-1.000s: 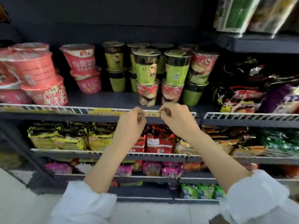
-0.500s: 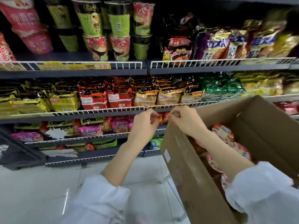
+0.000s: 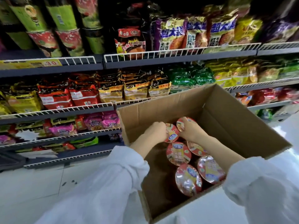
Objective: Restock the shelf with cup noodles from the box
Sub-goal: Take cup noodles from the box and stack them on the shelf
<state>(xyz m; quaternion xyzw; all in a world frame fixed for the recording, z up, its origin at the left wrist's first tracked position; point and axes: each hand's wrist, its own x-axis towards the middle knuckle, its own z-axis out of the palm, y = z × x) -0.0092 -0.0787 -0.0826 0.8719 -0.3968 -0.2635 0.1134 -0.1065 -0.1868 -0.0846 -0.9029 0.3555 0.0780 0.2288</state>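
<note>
Dark metal shelving with white wire front rails [image 3: 181, 52] fills the background, stacked with noodle packets and, at the upper left corner, tall green and red cup noodles [image 3: 64, 26]. Below it, on the pale tiled floor [image 3: 32, 183], stands an open brown cardboard box [image 3: 242, 126]. Red foil-lidded cup noodles sit upright inside it — most toward the box's near right corner. Both hands reach into the box near its far wall. The left hand [image 3: 155, 131] curls its fingers on the rim of one red-lidded cup [image 3: 172, 135]; the right hand [image 3: 192, 131] grips a second red-lidded cup [image 3: 182, 124] just beside it — the two cups touch. White sleeves [image 3: 113, 175] cover both forearms.
</note>
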